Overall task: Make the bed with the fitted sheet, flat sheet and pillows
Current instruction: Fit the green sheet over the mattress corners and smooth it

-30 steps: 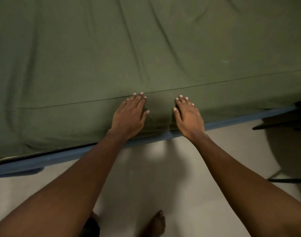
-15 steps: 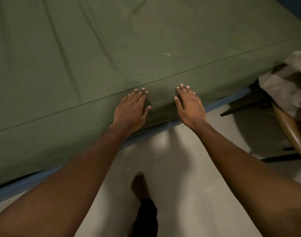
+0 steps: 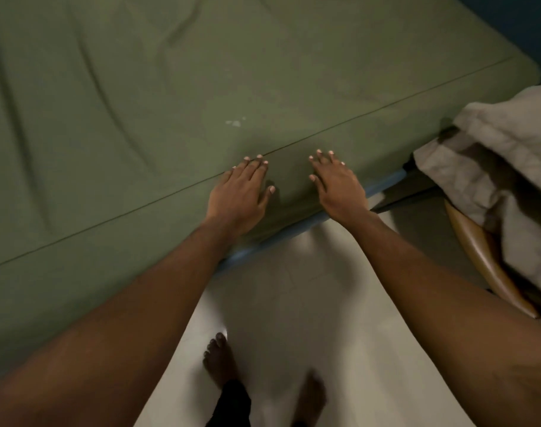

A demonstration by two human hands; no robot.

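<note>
Fitted sheet [image 3: 170, 87]: olive, creased; L hand [image 3: 238, 192] & R hand [image 3: 337, 183] flat on side.

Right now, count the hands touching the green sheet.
2. The left hand lies flat on the green sheet by its seam; the right hand lies flat beside it, apart, nearer the chair.

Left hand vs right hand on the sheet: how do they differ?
The left hand has its fingers together; the right hand fans them. Left fingertips reach the seam of the green sheet; right fingertips stop short of it. Both lie flat and open on that sheet, gripping nothing.
</note>
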